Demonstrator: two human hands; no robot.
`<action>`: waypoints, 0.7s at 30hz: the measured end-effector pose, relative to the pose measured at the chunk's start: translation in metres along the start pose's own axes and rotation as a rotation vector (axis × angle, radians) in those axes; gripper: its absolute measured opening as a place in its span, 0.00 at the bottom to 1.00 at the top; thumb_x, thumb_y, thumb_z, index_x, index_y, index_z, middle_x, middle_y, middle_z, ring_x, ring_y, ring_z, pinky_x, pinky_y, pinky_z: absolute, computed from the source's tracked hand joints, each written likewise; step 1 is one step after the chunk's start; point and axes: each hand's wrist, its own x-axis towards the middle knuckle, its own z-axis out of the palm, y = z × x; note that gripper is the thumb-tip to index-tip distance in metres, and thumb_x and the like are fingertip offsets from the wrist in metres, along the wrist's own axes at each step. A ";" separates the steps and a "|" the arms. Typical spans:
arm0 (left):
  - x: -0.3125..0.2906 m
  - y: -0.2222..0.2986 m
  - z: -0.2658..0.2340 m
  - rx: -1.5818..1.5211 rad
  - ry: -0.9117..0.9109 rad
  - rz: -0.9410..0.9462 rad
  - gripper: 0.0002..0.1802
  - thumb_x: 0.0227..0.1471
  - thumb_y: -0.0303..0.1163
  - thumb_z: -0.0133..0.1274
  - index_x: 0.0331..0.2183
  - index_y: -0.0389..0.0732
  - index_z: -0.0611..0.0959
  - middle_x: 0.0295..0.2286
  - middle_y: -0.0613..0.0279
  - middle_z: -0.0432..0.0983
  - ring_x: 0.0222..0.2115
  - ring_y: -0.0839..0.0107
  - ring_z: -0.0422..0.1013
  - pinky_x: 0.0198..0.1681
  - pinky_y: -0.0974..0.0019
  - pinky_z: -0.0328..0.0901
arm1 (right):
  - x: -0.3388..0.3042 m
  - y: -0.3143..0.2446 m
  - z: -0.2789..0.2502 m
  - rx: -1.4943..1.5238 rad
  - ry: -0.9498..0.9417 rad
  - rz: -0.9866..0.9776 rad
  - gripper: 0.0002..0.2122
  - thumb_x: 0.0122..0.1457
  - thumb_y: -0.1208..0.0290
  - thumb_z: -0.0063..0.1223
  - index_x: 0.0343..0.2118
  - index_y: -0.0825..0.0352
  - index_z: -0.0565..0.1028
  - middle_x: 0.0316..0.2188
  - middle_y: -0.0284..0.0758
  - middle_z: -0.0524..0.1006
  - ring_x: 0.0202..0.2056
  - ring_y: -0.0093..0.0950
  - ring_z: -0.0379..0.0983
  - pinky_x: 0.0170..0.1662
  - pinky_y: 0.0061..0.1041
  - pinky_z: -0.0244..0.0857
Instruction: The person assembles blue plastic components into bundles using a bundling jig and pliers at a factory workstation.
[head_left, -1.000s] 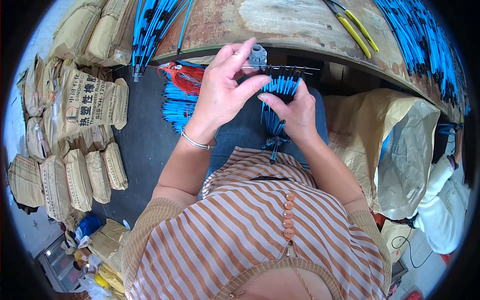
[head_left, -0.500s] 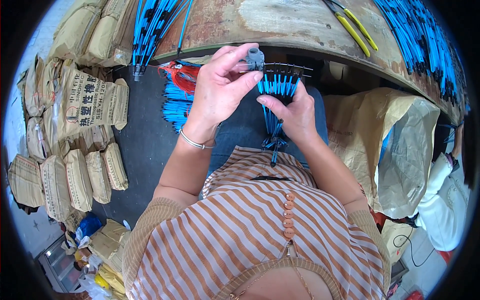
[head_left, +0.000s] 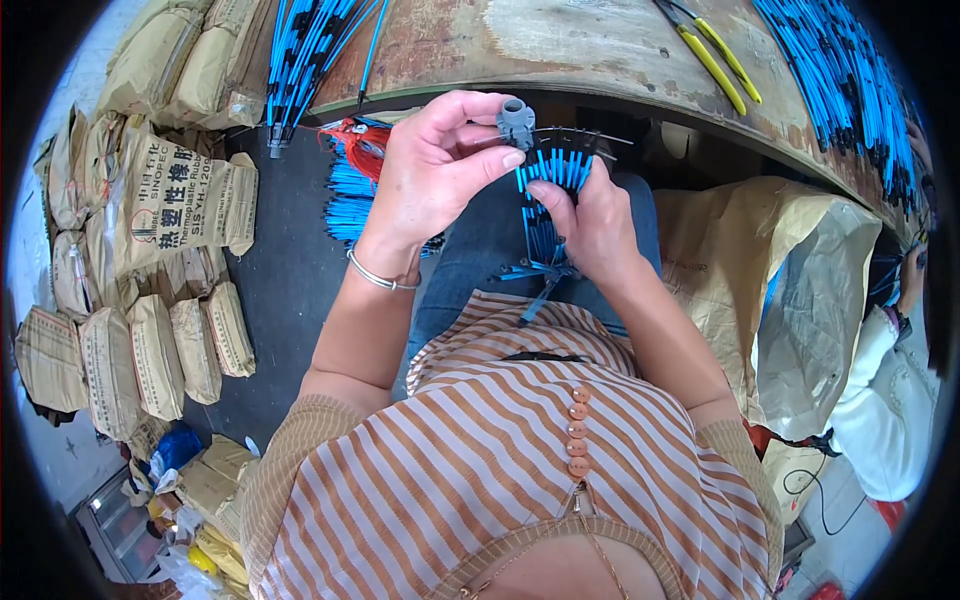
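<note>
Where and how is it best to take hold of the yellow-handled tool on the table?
Probably by both yellow handles together, coming from the person's side of the table. The handles are long and lie slightly apart, with their free ends toward the table's near edge, while the other end runs out of the picture at the top.

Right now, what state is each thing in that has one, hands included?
Left hand: pinching
Grey fitting: held, hollow end up
Right hand: closed on blue rods
Blue rods: bunched, fanned on top
Yellow-handled tool: handles apart
Large brown sack: mouth open
</note>
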 end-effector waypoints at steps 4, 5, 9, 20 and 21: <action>0.001 -0.004 -0.001 0.024 0.040 0.021 0.21 0.40 0.16 0.57 0.40 0.33 0.74 0.31 0.59 0.76 0.32 0.77 0.72 0.37 0.74 0.68 | 0.003 -0.005 -0.001 -0.102 -0.002 -0.057 0.15 0.51 0.65 0.56 0.36 0.69 0.66 0.24 0.46 0.74 0.26 0.46 0.72 0.27 0.35 0.66; 0.001 -0.004 -0.001 0.025 0.040 0.022 0.21 0.40 0.16 0.57 0.40 0.33 0.74 0.31 0.59 0.76 0.32 0.77 0.72 0.37 0.74 0.68 | 0.004 -0.004 -0.001 -0.102 -0.001 -0.058 0.15 0.51 0.65 0.56 0.36 0.69 0.66 0.24 0.46 0.74 0.26 0.46 0.72 0.27 0.35 0.66; 0.001 -0.004 0.004 0.014 0.052 0.021 0.21 0.39 0.17 0.58 0.40 0.34 0.74 0.31 0.60 0.76 0.32 0.78 0.71 0.36 0.74 0.68 | 0.008 0.003 -0.001 -0.041 -0.019 -0.090 0.16 0.51 0.65 0.56 0.36 0.70 0.65 0.23 0.47 0.74 0.26 0.48 0.71 0.25 0.38 0.65; -0.003 -0.005 0.017 0.160 0.250 0.008 0.19 0.39 0.18 0.59 0.39 0.34 0.76 0.27 0.67 0.74 0.28 0.81 0.70 0.34 0.78 0.66 | 0.013 0.000 -0.003 -0.075 -0.079 -0.017 0.16 0.53 0.63 0.53 0.37 0.70 0.65 0.23 0.47 0.73 0.27 0.47 0.72 0.27 0.35 0.65; -0.003 -0.005 0.018 0.161 0.248 0.009 0.19 0.39 0.18 0.59 0.39 0.34 0.76 0.27 0.67 0.74 0.28 0.81 0.70 0.34 0.78 0.66 | 0.013 0.001 -0.003 -0.075 -0.077 -0.017 0.16 0.53 0.63 0.53 0.37 0.70 0.65 0.23 0.47 0.73 0.27 0.47 0.72 0.27 0.35 0.65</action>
